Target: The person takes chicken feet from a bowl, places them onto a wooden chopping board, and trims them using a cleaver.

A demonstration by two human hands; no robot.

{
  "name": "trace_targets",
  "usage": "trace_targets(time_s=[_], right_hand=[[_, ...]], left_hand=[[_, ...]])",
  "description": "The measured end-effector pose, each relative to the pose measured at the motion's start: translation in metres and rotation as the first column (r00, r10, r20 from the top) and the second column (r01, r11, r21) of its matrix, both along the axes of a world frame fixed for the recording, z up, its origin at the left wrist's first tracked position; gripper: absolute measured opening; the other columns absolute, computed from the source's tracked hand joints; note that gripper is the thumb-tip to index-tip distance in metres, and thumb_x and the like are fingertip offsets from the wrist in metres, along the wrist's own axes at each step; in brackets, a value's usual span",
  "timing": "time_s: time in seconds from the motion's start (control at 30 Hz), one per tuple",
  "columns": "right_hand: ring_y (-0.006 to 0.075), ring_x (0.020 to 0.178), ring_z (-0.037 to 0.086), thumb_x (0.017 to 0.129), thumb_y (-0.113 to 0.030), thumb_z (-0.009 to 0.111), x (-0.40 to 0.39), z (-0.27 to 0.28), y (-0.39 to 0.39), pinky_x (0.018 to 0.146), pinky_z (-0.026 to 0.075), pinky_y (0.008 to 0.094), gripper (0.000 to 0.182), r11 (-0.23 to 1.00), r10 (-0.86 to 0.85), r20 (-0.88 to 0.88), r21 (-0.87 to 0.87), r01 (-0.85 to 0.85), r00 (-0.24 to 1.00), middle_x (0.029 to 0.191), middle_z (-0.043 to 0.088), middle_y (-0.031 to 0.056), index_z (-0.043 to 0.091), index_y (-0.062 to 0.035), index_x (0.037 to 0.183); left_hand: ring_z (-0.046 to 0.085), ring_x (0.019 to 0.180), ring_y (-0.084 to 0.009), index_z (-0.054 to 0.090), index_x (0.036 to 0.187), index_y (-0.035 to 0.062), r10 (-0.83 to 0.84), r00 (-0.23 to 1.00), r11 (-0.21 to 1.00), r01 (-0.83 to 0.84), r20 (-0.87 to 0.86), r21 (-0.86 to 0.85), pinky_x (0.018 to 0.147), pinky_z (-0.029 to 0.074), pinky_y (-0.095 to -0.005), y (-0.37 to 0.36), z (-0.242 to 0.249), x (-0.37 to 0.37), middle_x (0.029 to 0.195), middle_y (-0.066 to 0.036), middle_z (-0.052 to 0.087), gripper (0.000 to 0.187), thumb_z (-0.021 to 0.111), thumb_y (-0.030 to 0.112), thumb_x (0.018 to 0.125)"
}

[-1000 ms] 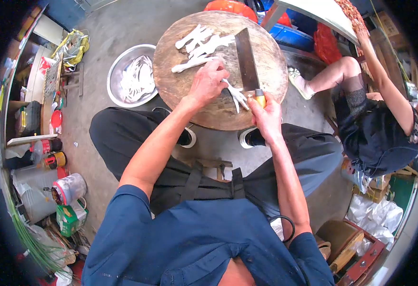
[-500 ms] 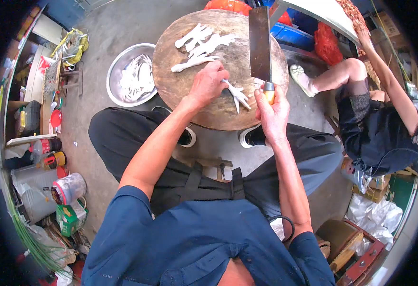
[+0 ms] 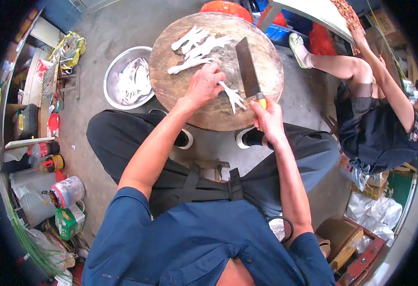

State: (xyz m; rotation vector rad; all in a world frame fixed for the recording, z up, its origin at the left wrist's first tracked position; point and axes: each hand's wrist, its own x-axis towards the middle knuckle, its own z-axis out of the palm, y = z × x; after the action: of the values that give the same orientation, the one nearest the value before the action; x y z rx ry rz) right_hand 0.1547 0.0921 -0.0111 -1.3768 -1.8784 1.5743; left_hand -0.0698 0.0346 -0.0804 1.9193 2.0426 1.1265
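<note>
Wooden and round, the chopping block [image 3: 272,71] stands before the person's spread knees, probably for easy reach. Just beyond its left edge sits a metal bowl [image 3: 111,81] of pale pieces. At the near-right edge the right grip [image 3: 269,117] is closed around the handle of a cleaver [image 3: 248,66], blade toward the far edge, seemingly clear of the other fingers. Loose chicken feet [image 3: 202,50] lie toward the far-left edge. Nearer the middle, the left grip [image 3: 204,85] is closed on one end of a single chicken foot [image 3: 233,97], perhaps to steady it; its toes fan out toward the near-right edge.
</note>
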Motion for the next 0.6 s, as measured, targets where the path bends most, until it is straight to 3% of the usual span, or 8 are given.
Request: trace_targets(time_s=[0.07,0.2,0.3,0.37,0.4,0.47,0.6], right_hand=[[0.0079,0.043,0.050,0.090,-0.023,0.067,0.003,-0.008,-0.001,0.040,0.039,0.0249,0.024,1.000,-0.022,-0.050,0.012,0.023,0.998,0.059,0.055,0.0004,0.059,-0.0012,0.094],[0.0075,0.043,0.050,0.090,-0.022,0.068,0.001,-0.010,-0.002,0.040,0.039,0.0248,0.022,0.997,-0.045,-0.108,0.050,0.050,0.993,0.060,0.055,-0.0001,0.058,-0.0015,0.092],[0.0068,0.043,0.049,0.091,-0.020,0.068,0.006,-0.019,-0.003,0.041,0.039,0.0246,0.021,0.997,-0.068,-0.182,0.018,0.073,0.981,0.060,0.055,-0.0009,0.059,-0.0012,0.095],[0.0064,0.043,0.049,0.091,-0.019,0.068,0.008,-0.022,-0.006,0.041,0.039,0.0245,0.021,0.996,-0.084,-0.186,0.009,0.087,0.979,0.060,0.054,-0.0012,0.059,-0.0010,0.097],[0.0060,0.043,0.048,0.091,-0.018,0.068,0.009,-0.022,-0.007,0.041,0.039,0.0244,0.021,0.995,-0.097,-0.190,0.002,0.099,0.977,0.060,0.054,-0.0015,0.059,-0.0007,0.099],[0.0057,0.043,0.048,0.091,-0.018,0.068,0.009,-0.023,-0.010,0.040,0.039,0.0242,0.021,0.995,-0.100,-0.181,0.003,0.102,0.978,0.060,0.054,-0.0017,0.059,-0.0006,0.100],[0.0054,0.043,0.048,0.091,-0.018,0.068,0.006,-0.021,-0.017,0.040,0.038,0.0236,0.023,0.994,-0.112,-0.194,-0.021,0.109,0.975,0.060,0.054,-0.0025,0.060,-0.0002,0.103]], left_hand=[[0.059,0.097,-0.0292,0.066,0.090,0.0071,-0.101,0.984,0.993,0.109,-0.148,0.046,0.079,0.050,-0.0411,0.001,0.002,-0.001,0.100,-0.009,0.058,0.018,0.073,0.012,0.074],[0.059,0.097,-0.0289,0.068,0.091,0.0092,-0.124,0.982,0.992,0.121,-0.142,-0.034,0.080,0.049,-0.0405,-0.001,0.002,-0.002,0.096,-0.007,0.059,0.017,0.073,0.015,0.075],[0.062,0.089,-0.0277,0.068,0.091,0.0087,-0.152,0.988,0.975,0.145,-0.034,-0.167,0.076,0.050,-0.0396,-0.002,0.009,-0.013,0.087,-0.008,0.062,0.016,0.071,0.015,0.077],[0.065,0.080,-0.0269,0.068,0.090,0.0056,0.020,0.965,0.884,0.105,0.261,-0.456,0.073,0.051,-0.0389,-0.002,0.018,-0.018,0.079,-0.011,0.065,0.015,0.069,0.016,0.078],[0.065,0.080,-0.0269,0.068,0.090,0.0056,0.019,0.966,0.884,0.105,0.259,-0.456,0.073,0.051,-0.0389,-0.003,0.015,-0.018,0.079,-0.011,0.065,0.015,0.069,0.016,0.078],[0.065,0.075,-0.0263,0.068,0.089,0.0028,0.229,0.892,0.903,-0.046,0.389,-0.426,0.070,0.051,-0.0384,-0.007,0.011,-0.018,0.079,-0.014,0.067,0.019,0.066,0.018,0.079],[0.065,0.078,-0.0264,0.068,0.088,0.0026,0.077,0.980,0.971,-0.033,0.181,-0.236,0.071,0.051,-0.0379,-0.008,0.004,-0.022,0.081,-0.015,0.067,0.019,0.067,0.019,0.078]])
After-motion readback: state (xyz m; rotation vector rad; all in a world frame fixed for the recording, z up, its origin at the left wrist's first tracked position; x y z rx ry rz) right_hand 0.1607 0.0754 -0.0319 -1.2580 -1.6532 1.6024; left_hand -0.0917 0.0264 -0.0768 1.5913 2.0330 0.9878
